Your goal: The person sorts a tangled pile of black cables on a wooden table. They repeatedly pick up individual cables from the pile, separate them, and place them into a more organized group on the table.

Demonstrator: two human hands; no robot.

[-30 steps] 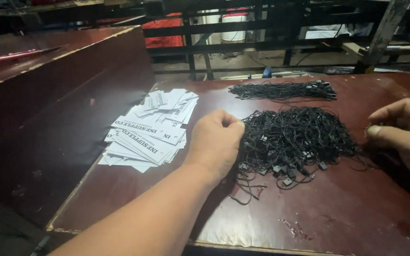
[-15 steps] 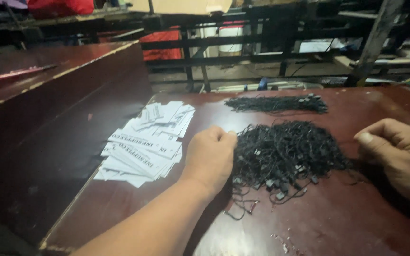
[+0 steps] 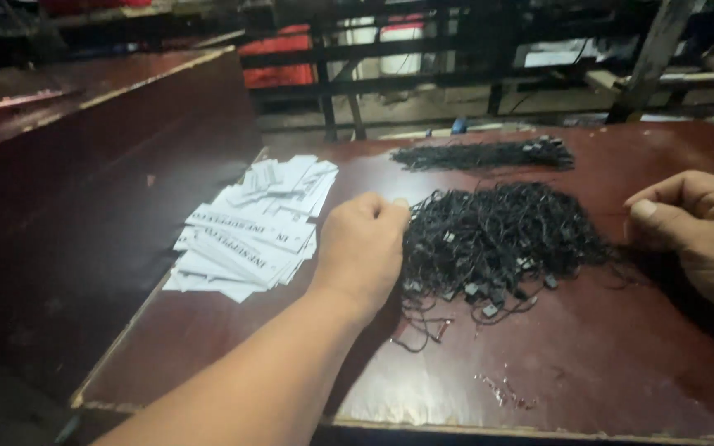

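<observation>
Black string loops lie in a tangled pile on our dark red worktop, and our left hand rests curled at the pile's left edge, fingertips pinched on strands. Our right hand sits half-curled at the pile's right edge (whether it pinches a strand, we cannot tell). Left of the pile lies a stack of white paper tags; behind it, a tidier black bundle.

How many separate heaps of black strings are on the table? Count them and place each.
2. A tangled pile lies between the left hand and right hand; a tidier bundle lies behind it.
</observation>
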